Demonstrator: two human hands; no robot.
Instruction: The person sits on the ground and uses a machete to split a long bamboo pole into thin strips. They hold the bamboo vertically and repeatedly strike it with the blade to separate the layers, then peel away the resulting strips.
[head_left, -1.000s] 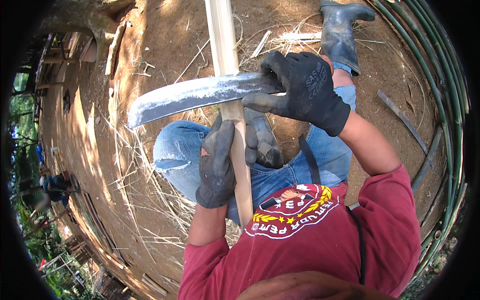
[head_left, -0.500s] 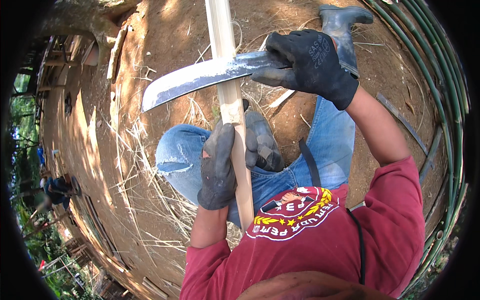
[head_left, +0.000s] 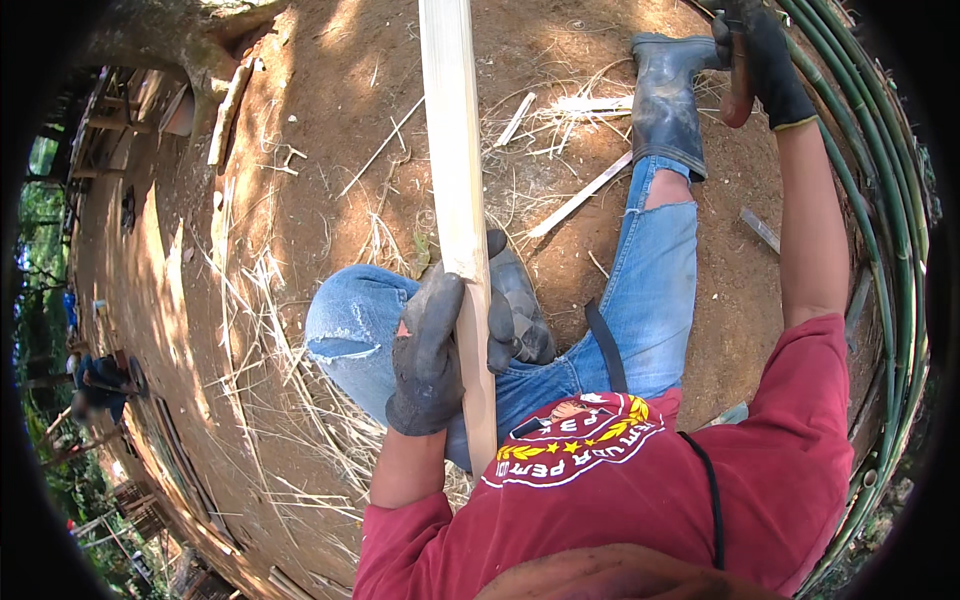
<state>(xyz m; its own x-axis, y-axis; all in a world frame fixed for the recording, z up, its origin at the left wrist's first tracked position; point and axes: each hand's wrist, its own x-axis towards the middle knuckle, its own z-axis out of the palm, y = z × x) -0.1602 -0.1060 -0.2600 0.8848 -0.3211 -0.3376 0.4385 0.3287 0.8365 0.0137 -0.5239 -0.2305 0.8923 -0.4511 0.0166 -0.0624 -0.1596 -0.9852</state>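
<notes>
L grip (head_left: 428,360) closed round pale wood strip (head_left: 458,180); strip runs lengthwise btwn jeans legs (head_left: 645,310), lower end by red shirt (head_left: 700,500). R grip (head_left: 772,65) up at upper rt, wrapped on brown handle (head_left: 738,85). Pale slivers (head_left: 581,195) on dirt ground (head_left: 320,150).

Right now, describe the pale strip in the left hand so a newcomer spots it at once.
Start at the maroon shirt at the bottom and go up to the gloved left hand. The long pale strip passes through its grip and runs up to the picture's top edge. Unlike the thin scraps on the ground, it is broad, straight and gripped.
</notes>
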